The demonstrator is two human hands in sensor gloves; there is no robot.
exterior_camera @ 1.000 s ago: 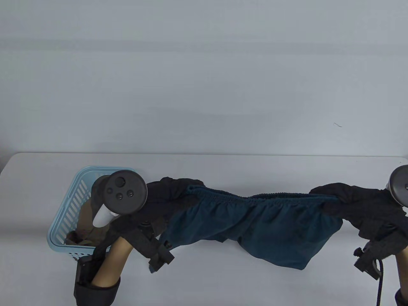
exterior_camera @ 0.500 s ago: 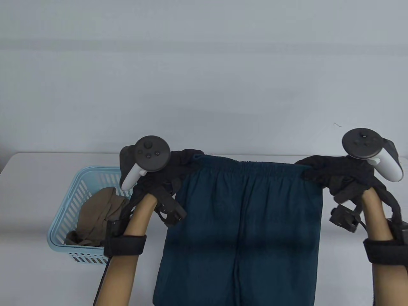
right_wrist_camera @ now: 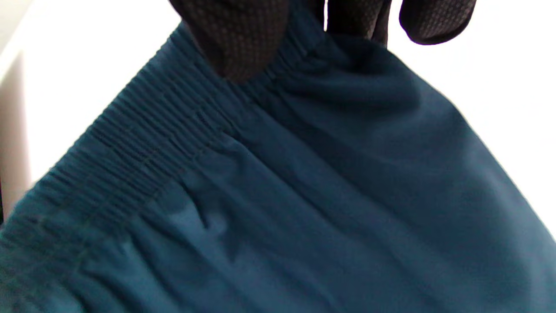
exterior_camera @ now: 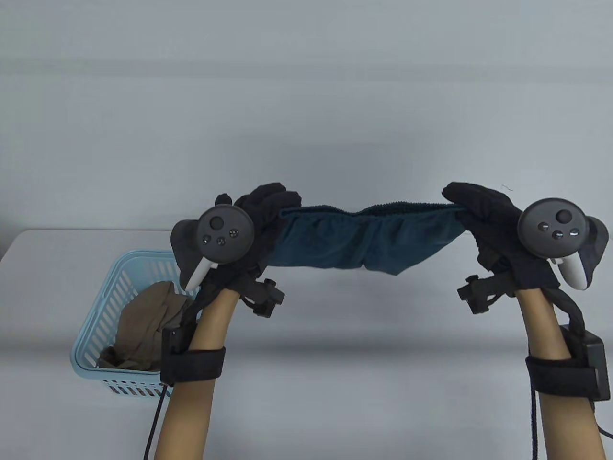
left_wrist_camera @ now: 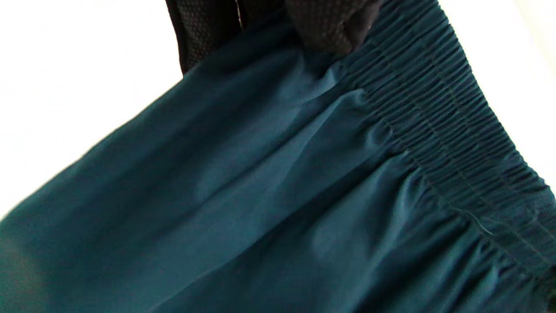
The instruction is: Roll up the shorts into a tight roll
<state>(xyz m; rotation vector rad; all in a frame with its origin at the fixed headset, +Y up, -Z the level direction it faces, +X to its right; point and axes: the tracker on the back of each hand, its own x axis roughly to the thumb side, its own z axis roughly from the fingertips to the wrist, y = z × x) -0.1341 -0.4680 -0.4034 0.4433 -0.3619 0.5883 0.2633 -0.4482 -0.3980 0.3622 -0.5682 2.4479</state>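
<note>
The dark teal shorts [exterior_camera: 364, 237] hang in the air above the table, stretched between both hands by the elastic waistband. My left hand [exterior_camera: 268, 211] grips the waistband's left end. My right hand [exterior_camera: 467, 206] grips its right end. The fabric bunches below the waistband and the legs are mostly hidden from the table view. In the left wrist view the shorts [left_wrist_camera: 278, 182] fill the frame with the gloved fingers [left_wrist_camera: 334, 26] pinching the ribbed waistband. In the right wrist view the shorts [right_wrist_camera: 295, 195] show the same, with a fingertip [right_wrist_camera: 239, 39] on the waistband.
A light blue plastic basket [exterior_camera: 96, 330] stands at the table's left, holding a crumpled brown garment [exterior_camera: 143, 326]. The white table [exterior_camera: 364, 354] runs below the hands, its far edge against a grey wall.
Both hands rose and moved away from me with the waistband. The shorts, hanging long half a second ago, now swing up and bunch short under the waistband.
</note>
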